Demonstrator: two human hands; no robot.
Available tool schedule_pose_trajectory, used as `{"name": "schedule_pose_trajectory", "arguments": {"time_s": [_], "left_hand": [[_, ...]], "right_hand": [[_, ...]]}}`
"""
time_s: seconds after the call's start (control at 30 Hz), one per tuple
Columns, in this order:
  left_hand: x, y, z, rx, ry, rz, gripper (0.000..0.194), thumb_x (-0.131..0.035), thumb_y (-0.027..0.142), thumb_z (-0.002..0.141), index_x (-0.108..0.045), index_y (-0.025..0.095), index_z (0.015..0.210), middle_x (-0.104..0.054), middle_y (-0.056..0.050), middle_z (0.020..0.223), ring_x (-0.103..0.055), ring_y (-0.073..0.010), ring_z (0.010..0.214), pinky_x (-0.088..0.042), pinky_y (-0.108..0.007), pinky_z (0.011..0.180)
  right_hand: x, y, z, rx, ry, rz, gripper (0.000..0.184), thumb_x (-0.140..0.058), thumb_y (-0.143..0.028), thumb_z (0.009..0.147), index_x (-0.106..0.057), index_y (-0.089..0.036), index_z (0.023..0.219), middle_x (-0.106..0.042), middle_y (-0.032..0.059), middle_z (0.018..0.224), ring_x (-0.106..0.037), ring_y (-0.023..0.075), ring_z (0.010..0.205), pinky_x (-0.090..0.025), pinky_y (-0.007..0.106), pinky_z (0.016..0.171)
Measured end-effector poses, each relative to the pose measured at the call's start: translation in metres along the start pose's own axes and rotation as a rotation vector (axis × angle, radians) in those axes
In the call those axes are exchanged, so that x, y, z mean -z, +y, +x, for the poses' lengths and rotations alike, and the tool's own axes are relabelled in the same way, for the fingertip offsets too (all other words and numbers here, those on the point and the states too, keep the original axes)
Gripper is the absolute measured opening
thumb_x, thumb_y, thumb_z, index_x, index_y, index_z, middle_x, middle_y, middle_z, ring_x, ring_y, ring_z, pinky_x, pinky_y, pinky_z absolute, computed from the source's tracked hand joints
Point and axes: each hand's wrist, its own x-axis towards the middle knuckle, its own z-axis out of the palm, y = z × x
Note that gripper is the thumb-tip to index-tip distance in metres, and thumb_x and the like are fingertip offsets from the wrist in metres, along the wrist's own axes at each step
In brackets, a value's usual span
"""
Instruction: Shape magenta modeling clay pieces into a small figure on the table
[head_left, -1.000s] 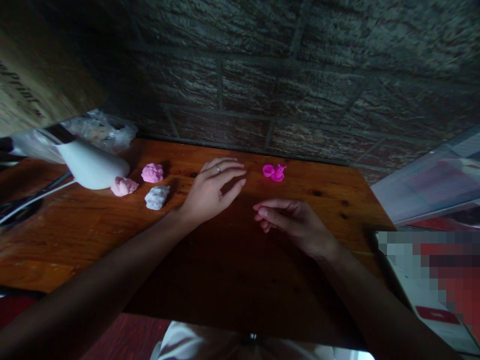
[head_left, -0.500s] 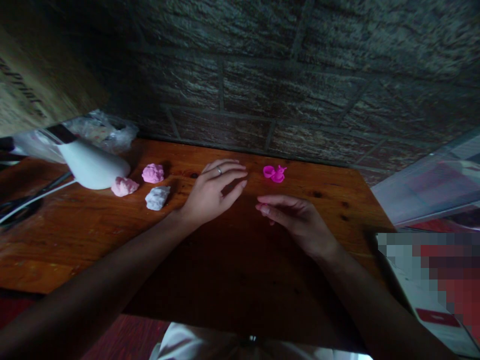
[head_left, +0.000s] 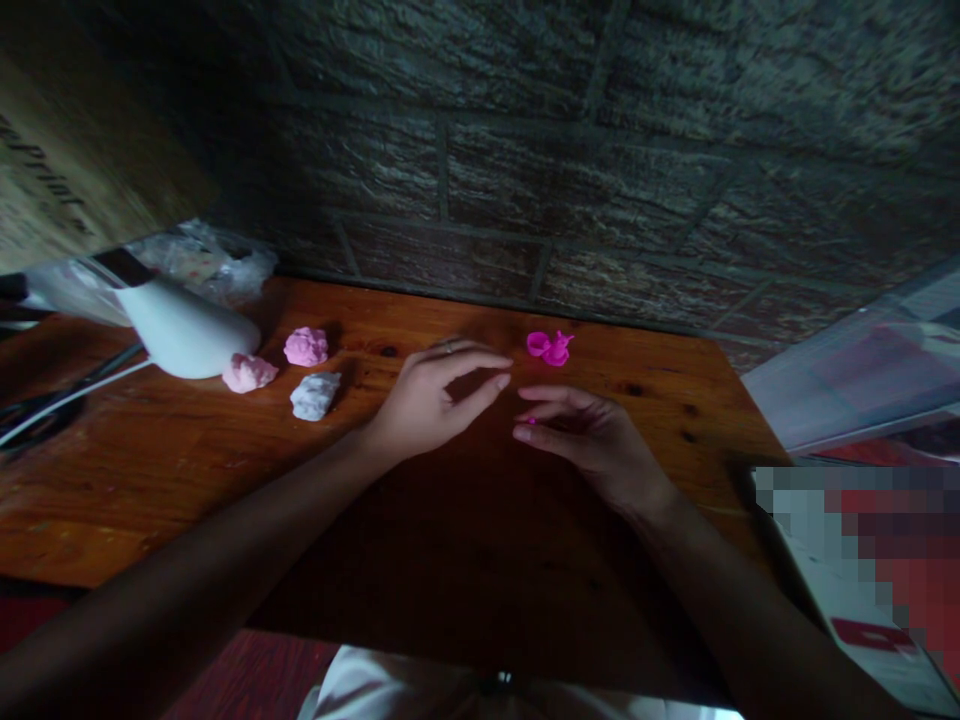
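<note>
My left hand [head_left: 439, 395] hovers over the middle of the wooden table, its thumb and fingers apart with nothing between them. A ring shows on one finger. Facing it from the right, my right hand [head_left: 589, 435] holds a tiny magenta piece [head_left: 532, 421] between thumb and fingers; it looks like modelling clay, though most of it is hidden. Behind the hands, near the wall, stands a small magenta figure [head_left: 551, 347] with rounded, cup-like parts. Left of my left hand lie a bright pink lump [head_left: 306, 347], a pale pink lump [head_left: 250, 372] and a white lump [head_left: 315, 396], all crumpled like clay.
A white rounded object [head_left: 191, 325] with a cable lies on the left, beside crumpled clear plastic [head_left: 217, 262]. A brown printed cardboard piece [head_left: 75, 140] overhangs that side. The stone-block wall [head_left: 480, 180] closes off the table's [head_left: 187, 490] back edge.
My left hand has moved slightly right, nearer my right hand. My right thumb and fingers have parted a little, so the magenta piece now shows.
</note>
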Motion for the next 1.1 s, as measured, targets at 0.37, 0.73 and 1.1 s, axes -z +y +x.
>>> {"name": "schedule_pose_trajectory", "arguments": {"time_s": [0.37,0.73,1.1], "left_hand": [[-0.010,0.008,-0.008,0.381,-0.368,-0.666,0.035,-0.082,0.017,0.079,-0.074,0.013,0.114,-0.077,-0.012,0.113,-0.076,-0.0207,0.096,-0.062,-0.030,0.082],[-0.013,0.004,-0.002,0.471,-0.286,-0.810,0.013,-0.081,0.022,0.083,-0.079,0.017,0.094,-0.082,-0.008,0.100,-0.078,-0.0187,0.092,-0.063,-0.032,0.086],[-0.012,0.008,-0.003,0.523,-0.242,-0.849,0.017,-0.087,0.026,0.076,-0.077,0.016,0.084,-0.081,-0.011,0.106,-0.077,-0.0202,0.093,-0.063,-0.033,0.083]], "right_hand": [[0.001,0.003,0.002,-0.129,-0.048,0.208,0.046,-0.093,-0.026,0.071,-0.075,-0.028,0.114,-0.082,-0.0005,0.093,-0.076,0.0136,0.086,-0.055,0.024,0.077],[0.003,-0.003,-0.003,-0.190,-0.037,0.318,0.035,-0.090,-0.027,0.075,-0.079,-0.033,0.108,-0.079,-0.0011,0.113,-0.072,0.0149,0.097,-0.056,0.026,0.076],[-0.006,-0.005,-0.002,-0.322,-0.052,0.396,0.035,-0.093,-0.024,0.070,-0.079,-0.026,0.102,-0.077,-0.0030,0.090,-0.068,0.0086,0.079,-0.051,0.018,0.069]]}}
